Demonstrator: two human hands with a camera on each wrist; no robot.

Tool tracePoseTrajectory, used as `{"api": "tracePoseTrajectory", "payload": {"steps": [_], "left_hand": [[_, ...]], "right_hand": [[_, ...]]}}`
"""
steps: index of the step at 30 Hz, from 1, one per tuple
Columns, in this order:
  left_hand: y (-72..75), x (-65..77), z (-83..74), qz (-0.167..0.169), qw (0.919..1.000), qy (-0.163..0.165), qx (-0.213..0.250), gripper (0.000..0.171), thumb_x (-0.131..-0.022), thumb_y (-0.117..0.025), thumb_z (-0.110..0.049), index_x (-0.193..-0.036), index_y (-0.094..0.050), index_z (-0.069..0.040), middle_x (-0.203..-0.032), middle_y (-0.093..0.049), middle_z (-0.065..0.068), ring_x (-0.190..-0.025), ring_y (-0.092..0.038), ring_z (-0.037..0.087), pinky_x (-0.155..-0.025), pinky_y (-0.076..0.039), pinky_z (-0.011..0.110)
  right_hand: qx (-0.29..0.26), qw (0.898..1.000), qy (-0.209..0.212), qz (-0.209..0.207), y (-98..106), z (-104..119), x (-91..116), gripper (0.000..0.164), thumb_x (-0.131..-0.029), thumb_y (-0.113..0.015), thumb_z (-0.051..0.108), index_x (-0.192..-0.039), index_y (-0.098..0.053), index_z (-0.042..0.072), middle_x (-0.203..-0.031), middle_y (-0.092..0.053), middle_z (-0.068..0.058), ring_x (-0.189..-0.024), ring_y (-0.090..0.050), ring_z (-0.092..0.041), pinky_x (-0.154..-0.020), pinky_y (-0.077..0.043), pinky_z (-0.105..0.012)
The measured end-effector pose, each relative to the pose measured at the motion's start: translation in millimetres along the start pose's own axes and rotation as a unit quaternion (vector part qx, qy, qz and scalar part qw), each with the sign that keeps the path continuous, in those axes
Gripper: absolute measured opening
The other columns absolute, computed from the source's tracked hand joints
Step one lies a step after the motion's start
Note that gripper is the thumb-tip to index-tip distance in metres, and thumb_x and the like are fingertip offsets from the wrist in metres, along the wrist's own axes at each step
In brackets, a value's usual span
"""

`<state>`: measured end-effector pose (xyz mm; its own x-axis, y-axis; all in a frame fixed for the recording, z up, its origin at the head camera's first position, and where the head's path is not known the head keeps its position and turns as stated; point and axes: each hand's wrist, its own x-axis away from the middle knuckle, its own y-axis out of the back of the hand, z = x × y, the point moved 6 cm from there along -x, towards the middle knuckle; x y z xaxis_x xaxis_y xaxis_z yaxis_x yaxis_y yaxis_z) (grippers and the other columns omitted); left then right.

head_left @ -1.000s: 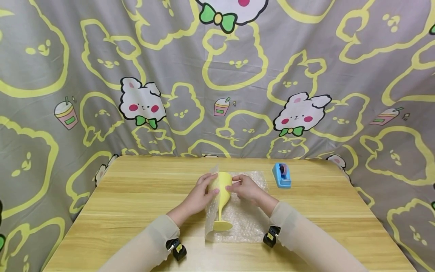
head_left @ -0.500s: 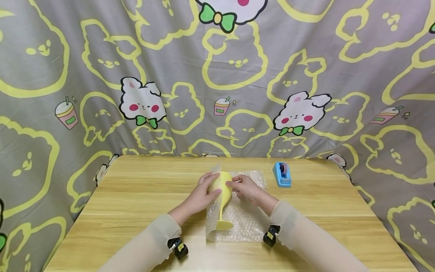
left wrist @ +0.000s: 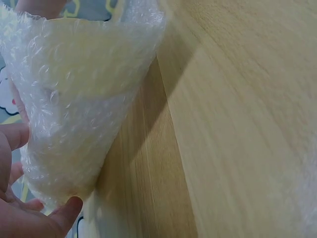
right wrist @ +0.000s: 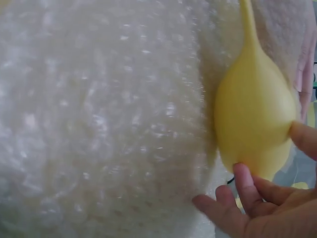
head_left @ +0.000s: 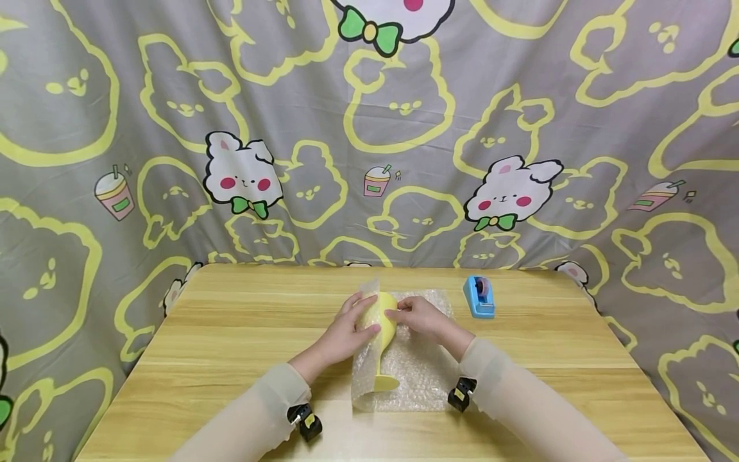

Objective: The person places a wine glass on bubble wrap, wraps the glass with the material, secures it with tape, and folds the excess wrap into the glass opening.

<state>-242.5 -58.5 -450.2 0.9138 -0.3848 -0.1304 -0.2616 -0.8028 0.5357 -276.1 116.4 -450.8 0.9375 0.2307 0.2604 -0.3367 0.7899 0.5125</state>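
A yellow goblet [head_left: 390, 324] lies on its side on a sheet of bubble wrap [head_left: 427, 372], its bowl away from me and its round foot towards me. The sheet's left part is folded up over the goblet's left side. My left hand [head_left: 344, 333] grips this flap against the bowl, thumb and fingers spread over it. In the left wrist view the yellow shows blurred through the bubble wrap [left wrist: 74, 114]. My right hand [head_left: 424, 316] holds the goblet's bowl [right wrist: 255, 114] near the rim, thumb on one side and fingertips at the end.
A blue tape dispenser [head_left: 480, 297] with a roll of tape stands at the back right of the wooden table [head_left: 231, 333]. Behind the table hangs a grey patterned curtain [head_left: 323, 128]. Each sleeve has a black wrist camera [head_left: 305, 422] at the cuff.
The goblet and the flap have shifted slightly to the right, and the flap covers more of the bowl and stem. My left hand moved right with them; the right hand barely moved.
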Motion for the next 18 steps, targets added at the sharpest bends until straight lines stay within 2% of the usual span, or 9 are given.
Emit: {"api": "tracePoseTrajectory", "payload": {"steps": [3, 8, 14, 18], "left_hand": [[-1.1, -0.5, -1.6, 0.001, 1.0000, -0.001, 0.000, 0.062, -0.098, -0.066, -0.027, -0.153, -0.041, -0.013, -0.161, -0.017, 0.024, -0.141, -0.028, 0.051, -0.109, -0.033, 0.065], [-2.9, -1.0, -1.7, 0.003, 1.0000, -0.003, 0.001, 0.062, -0.098, -0.066, -0.028, -0.154, -0.040, -0.013, -0.161, -0.016, 0.025, -0.139, -0.031, 0.053, -0.108, -0.034, 0.066], [-3.3, -1.7, -1.5, 0.001, 1.0000, 0.002, -0.004, 0.062, -0.098, -0.066, -0.027, -0.153, -0.041, -0.015, -0.162, -0.016, 0.024, -0.141, -0.027, 0.053, -0.107, -0.031, 0.070], [-2.7, -1.4, -2.0, 0.002, 1.0000, 0.004, -0.008, 0.061, -0.098, -0.066, -0.027, -0.153, -0.042, -0.016, -0.162, -0.016, 0.023, -0.142, -0.024, 0.053, -0.106, -0.030, 0.072]], "right_hand": [[0.017, 1.000, 0.001, 0.000, 3.4, 1.2, -0.2, 0.054, -0.094, -0.070, 0.033, -0.125, -0.060, -0.010, -0.112, -0.067, -0.014, -0.095, -0.061, -0.021, -0.083, -0.055, -0.038], [-0.023, 1.000, -0.001, 0.004, 4.6, 2.1, 1.6, 0.061, -0.092, -0.074, 0.034, -0.125, -0.054, -0.014, -0.103, -0.064, -0.016, -0.089, -0.061, -0.023, -0.074, -0.054, -0.034], [-0.043, 0.999, -0.022, 0.003, 2.1, 0.1, 1.5, 0.053, -0.094, -0.071, 0.028, -0.126, -0.054, -0.011, -0.109, -0.063, -0.018, -0.098, -0.063, -0.028, -0.082, -0.055, -0.042], [-0.053, 0.998, -0.029, 0.002, 0.7, -0.8, 0.9, 0.051, -0.094, -0.070, 0.027, -0.125, -0.055, -0.010, -0.112, -0.062, -0.018, -0.098, -0.062, -0.030, -0.078, -0.054, -0.045]]}}
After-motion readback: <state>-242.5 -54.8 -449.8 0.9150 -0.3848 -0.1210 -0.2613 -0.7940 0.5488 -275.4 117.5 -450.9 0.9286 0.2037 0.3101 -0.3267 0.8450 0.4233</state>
